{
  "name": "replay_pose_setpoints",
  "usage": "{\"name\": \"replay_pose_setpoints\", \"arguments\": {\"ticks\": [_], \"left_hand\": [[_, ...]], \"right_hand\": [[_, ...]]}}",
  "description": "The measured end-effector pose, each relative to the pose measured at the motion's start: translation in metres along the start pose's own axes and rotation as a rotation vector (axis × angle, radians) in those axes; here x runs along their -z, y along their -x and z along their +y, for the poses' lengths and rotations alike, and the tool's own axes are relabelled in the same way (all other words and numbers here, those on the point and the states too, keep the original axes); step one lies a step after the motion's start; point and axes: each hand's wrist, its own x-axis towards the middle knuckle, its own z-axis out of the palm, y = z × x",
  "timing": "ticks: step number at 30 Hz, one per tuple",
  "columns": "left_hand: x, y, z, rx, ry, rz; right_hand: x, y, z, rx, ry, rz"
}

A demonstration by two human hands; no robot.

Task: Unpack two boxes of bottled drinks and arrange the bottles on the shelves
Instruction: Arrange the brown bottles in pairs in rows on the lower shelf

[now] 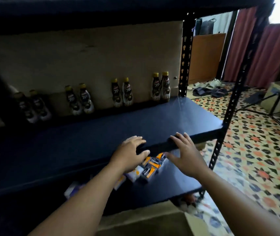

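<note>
Eight small bottles (165, 89) stand upright in four pairs along the back of the middle shelf (135, 123), against the cardboard backing. By the look of them they are plastic with glossy shrink sleeves and gold caps. They are probably light and fairly stiff, and they would more likely tip than break. Their bodies narrow at the waist, so the surest hold seems to be around that waist or just under the cap, because the sleeve may be slippery. Both hands are empty. The left hand (130, 150) lies over the shelf's front lip with its fingers loosely spread and the thumb below the edge. The right hand (185, 155) reaches beside it with splayed fingers, the tips touching the same lip. The whole front of the shelf is bare, which leaves plenty of room for more rows. The upper shelf (101, 14) hangs low overhead, so bottles should go in level rather than from above. The front right post (232, 103) marks the end of the shelf. Small cartons (151, 166) sit on the lower shelf (170, 181) just under the hands, and what looks like a cardboard box (135, 222) lies below them.
</note>
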Motion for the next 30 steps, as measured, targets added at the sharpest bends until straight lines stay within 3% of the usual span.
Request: {"name": "replay_pose_setpoints", "arguments": {"ticks": [4, 6, 8, 10, 15, 17, 19, 23, 27, 30], "left_hand": [[0.011, 0.099, -0.009, 0.039, 0.034, -0.139], [0.017, 0.153, -0.018, 0.113, 0.106, -0.38], [0.017, 0.201, -0.029, 0.162, 0.076, -0.637], [0.013, 0.242, -0.039, 0.194, 0.001, -0.753], [-0.013, 0.317, -0.07, 0.304, -0.019, -0.787], [-0.022, 0.325, -0.08, 0.314, -0.09, -0.85], [-0.029, 0.321, -0.084, 0.303, -0.017, -0.784], [-0.051, 0.305, -0.095, 0.294, 0.032, -0.633], [-0.09, 0.298, -0.116, 0.348, 0.056, -0.684], [-0.127, 0.293, -0.127, 0.378, 0.099, -0.763]], "right_hand": [[0.0, 0.085, -0.029, -0.119, -0.137, -0.438], [-0.004, 0.124, -0.042, -0.079, -0.038, -0.661], [-0.012, 0.158, -0.051, -0.027, 0.011, -0.738], [-0.026, 0.189, -0.057, -0.014, -0.018, -0.713], [-0.078, 0.237, -0.06, 0.116, 0.181, -0.857], [-0.092, 0.242, -0.065, 0.103, 0.129, -0.87], [-0.105, 0.244, -0.065, 0.079, 0.127, -0.842], [-0.139, 0.244, -0.038, 0.006, 0.223, -0.924], [-0.172, 0.245, -0.008, -0.114, 0.158, -1.0], [-0.194, 0.253, 0.021, -0.28, 0.013, -0.964]]}}
